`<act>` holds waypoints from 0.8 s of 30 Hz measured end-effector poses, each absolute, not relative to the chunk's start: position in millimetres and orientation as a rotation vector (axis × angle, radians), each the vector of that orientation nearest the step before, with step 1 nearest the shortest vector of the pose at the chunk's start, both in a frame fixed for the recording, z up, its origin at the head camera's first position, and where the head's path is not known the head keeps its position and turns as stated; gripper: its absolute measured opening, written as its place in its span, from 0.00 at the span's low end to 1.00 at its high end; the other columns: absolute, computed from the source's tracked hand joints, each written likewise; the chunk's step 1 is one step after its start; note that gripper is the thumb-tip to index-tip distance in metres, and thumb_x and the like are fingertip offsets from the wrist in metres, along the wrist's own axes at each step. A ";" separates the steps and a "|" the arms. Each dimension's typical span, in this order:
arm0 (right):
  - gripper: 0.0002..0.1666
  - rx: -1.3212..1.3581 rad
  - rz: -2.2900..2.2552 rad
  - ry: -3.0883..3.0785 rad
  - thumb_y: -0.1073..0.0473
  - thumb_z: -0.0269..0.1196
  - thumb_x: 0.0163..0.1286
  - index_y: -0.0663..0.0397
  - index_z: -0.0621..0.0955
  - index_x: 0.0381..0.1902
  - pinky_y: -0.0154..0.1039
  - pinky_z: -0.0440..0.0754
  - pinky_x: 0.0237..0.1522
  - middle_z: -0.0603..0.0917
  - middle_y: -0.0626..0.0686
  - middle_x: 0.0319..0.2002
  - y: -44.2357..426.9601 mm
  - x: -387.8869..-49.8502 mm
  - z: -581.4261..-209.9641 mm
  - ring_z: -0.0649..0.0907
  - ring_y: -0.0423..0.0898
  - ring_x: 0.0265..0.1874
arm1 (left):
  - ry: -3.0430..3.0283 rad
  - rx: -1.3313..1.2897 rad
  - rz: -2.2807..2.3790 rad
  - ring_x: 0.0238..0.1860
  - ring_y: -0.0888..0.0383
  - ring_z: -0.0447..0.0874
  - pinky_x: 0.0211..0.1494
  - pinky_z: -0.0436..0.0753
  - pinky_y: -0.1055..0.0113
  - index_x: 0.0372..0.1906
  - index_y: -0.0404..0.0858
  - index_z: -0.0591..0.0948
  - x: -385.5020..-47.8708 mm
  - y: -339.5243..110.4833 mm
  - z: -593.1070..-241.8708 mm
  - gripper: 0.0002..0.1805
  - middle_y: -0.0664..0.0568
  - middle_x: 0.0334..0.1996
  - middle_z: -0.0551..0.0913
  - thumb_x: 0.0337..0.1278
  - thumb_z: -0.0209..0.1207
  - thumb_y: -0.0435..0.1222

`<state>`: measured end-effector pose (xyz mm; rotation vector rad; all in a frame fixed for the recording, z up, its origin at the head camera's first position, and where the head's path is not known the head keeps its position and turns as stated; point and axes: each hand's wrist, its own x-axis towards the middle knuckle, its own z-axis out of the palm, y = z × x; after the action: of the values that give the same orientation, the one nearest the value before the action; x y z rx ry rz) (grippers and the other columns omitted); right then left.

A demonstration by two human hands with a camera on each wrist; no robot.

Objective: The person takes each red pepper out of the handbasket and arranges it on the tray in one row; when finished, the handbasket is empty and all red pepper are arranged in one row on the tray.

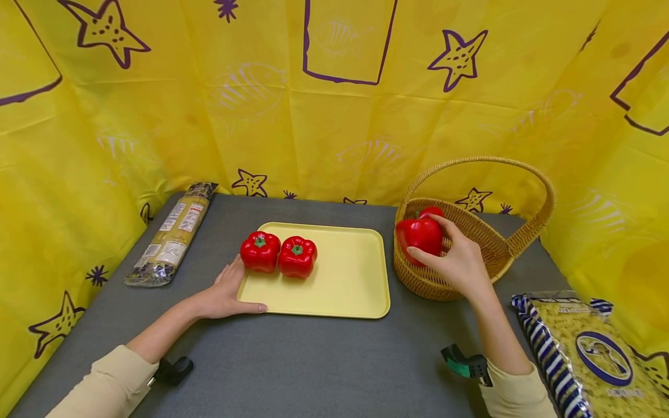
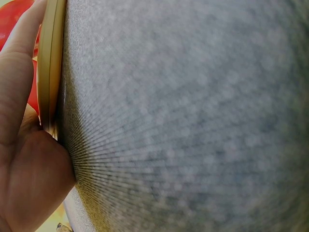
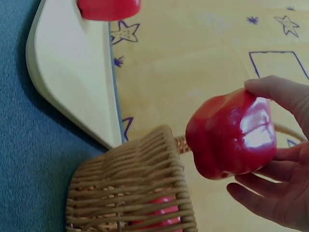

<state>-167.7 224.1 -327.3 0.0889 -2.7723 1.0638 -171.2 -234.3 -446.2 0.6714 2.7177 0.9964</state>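
My right hand grips a red bell pepper between thumb and fingers. In the right wrist view that bell pepper is held up above the rim of the wicker basket. Another red pepper shows inside the basket, partly hidden. My left hand rests at the near left corner of a pale yellow tray, fingers along its left side and thumb stretched along its front edge. Two red bell peppers with green stems, a left one and a right one, sit side by side on the tray.
A long pasta packet lies at the far left of the grey table. Another bag of pasta is at the right front. The basket's tall arched handle rises behind my right hand. Yellow patterned cloth encloses the table.
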 end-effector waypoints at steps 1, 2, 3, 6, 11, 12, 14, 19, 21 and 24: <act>0.46 0.096 1.078 -2.771 0.39 0.70 0.57 0.46 0.68 0.69 0.57 0.82 0.45 0.76 0.63 0.59 222.9 -167.8 -327.3 0.79 0.62 0.51 | 2.718 0.671 0.997 0.74 0.33 0.32 0.65 0.37 0.28 0.76 0.36 0.43 -171.2 -234.3 -446.1 0.62 0.36 0.75 0.42 0.47 0.69 0.55; 0.45 0.103 1.090 -2.770 0.39 0.70 0.57 0.45 0.68 0.69 0.57 0.82 0.45 0.76 0.63 0.59 221.7 -168.0 -327.6 0.80 0.62 0.51 | 2.718 0.671 0.998 0.74 0.33 0.31 0.65 0.37 0.28 0.76 0.36 0.43 -171.1 -234.3 -446.2 0.62 0.36 0.75 0.42 0.47 0.69 0.55; 0.46 0.109 1.103 -2.770 0.39 0.71 0.57 0.45 0.68 0.69 0.56 0.82 0.45 0.76 0.63 0.59 220.4 -168.4 -328.2 0.80 0.62 0.50 | 2.718 0.672 0.997 0.74 0.33 0.31 0.65 0.37 0.28 0.76 0.37 0.43 -171.2 -234.3 -446.3 0.62 0.36 0.75 0.42 0.47 0.69 0.55; 0.46 0.136 1.130 -2.766 0.39 0.71 0.56 0.44 0.68 0.69 0.55 0.83 0.44 0.77 0.61 0.59 216.7 -170.0 -331.4 0.81 0.60 0.51 | 2.714 0.670 1.000 0.74 0.33 0.31 0.65 0.37 0.28 0.76 0.37 0.42 -171.2 -234.4 -446.5 0.62 0.36 0.75 0.42 0.47 0.69 0.55; 0.45 0.178 1.134 -2.771 0.39 0.72 0.56 0.44 0.69 0.68 0.55 0.82 0.45 0.77 0.60 0.58 208.9 -171.4 -335.8 0.80 0.58 0.50 | 2.714 0.666 0.997 0.74 0.34 0.31 0.65 0.37 0.28 0.77 0.38 0.42 -171.8 -235.3 -447.9 0.63 0.37 0.76 0.42 0.47 0.70 0.55; 0.45 0.188 1.138 -2.772 0.39 0.72 0.56 0.44 0.69 0.68 0.55 0.82 0.45 0.77 0.60 0.58 207.2 -171.6 -336.6 0.81 0.58 0.50 | 2.715 0.670 0.999 0.74 0.33 0.31 0.65 0.37 0.28 0.77 0.37 0.42 -172.0 -235.5 -448.2 0.62 0.36 0.75 0.42 0.47 0.70 0.55; 0.45 0.205 1.154 -2.775 0.40 0.72 0.56 0.45 0.70 0.68 0.54 0.82 0.45 0.77 0.59 0.59 203.8 -172.5 -338.6 0.81 0.57 0.49 | 2.721 0.676 0.998 0.74 0.33 0.31 0.65 0.37 0.28 0.76 0.37 0.43 -172.1 -235.7 -448.3 0.62 0.36 0.75 0.42 0.47 0.69 0.55; 0.46 0.253 1.226 -2.768 0.42 0.73 0.55 0.49 0.69 0.69 0.53 0.82 0.47 0.77 0.57 0.62 194.8 -174.8 -343.6 0.83 0.56 0.50 | 2.729 0.686 1.003 0.74 0.33 0.32 0.65 0.38 0.28 0.76 0.37 0.43 -172.3 -235.9 -448.5 0.62 0.36 0.75 0.43 0.47 0.70 0.55; 0.46 0.273 1.247 -2.765 0.43 0.74 0.55 0.50 0.70 0.68 0.52 0.82 0.46 0.77 0.56 0.62 190.9 -175.3 -345.0 0.83 0.56 0.49 | 2.726 0.682 1.004 0.74 0.33 0.32 0.65 0.38 0.28 0.76 0.37 0.43 -172.3 -236.1 -448.6 0.62 0.36 0.75 0.43 0.47 0.70 0.55; 0.46 0.301 1.263 -2.768 0.43 0.74 0.55 0.51 0.70 0.68 0.51 0.83 0.46 0.78 0.56 0.61 185.9 -176.2 -347.8 0.84 0.55 0.48 | 2.720 0.677 1.001 0.74 0.34 0.31 0.65 0.37 0.28 0.77 0.37 0.42 -172.3 -236.2 -448.5 0.62 0.36 0.75 0.42 0.47 0.70 0.55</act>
<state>-176.2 185.9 -347.8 0.3010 -2.7684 1.2628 -172.3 -236.2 -448.5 0.6766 2.7203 1.0010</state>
